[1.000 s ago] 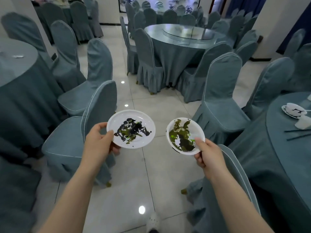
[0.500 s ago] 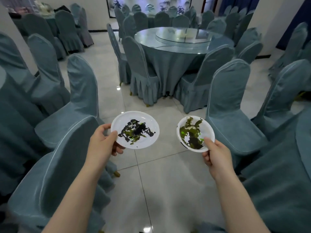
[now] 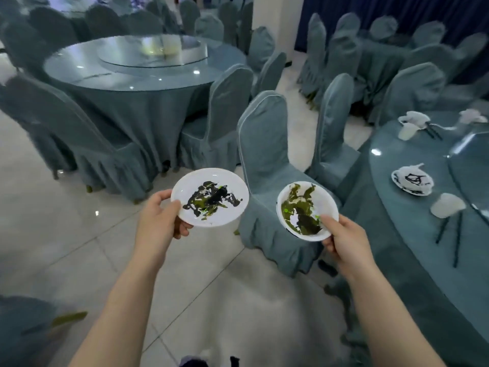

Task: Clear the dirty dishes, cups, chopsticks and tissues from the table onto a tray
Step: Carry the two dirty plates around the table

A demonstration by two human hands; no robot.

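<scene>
My left hand (image 3: 161, 218) grips the near rim of a white plate (image 3: 210, 197) smeared with black and green. My right hand (image 3: 344, 239) pinches the rim of a smaller white bowl (image 3: 307, 210) stained green and black, thumb on its inner edge. Both are held out over the floor. On the round table (image 3: 391, 165) at the right lie a dirty dish (image 3: 412, 180), a white cup (image 3: 447, 205), dark chopsticks (image 3: 457, 239), and farther back more white dishes (image 3: 412, 121) and a crumpled tissue (image 3: 471, 116). No tray shows.
A covered chair (image 3: 267, 160) stands just beyond the bowl, another (image 3: 333, 133) to its right. A second round table (image 3: 137, 75) with a glass turntable sits at the back left, ringed by chairs. Tiled floor (image 3: 66, 234) lies open at the left.
The view has swung to the right, so the table with dirty dishes is back in sight. Both hands still hold the plate and bowl in the same grip.
</scene>
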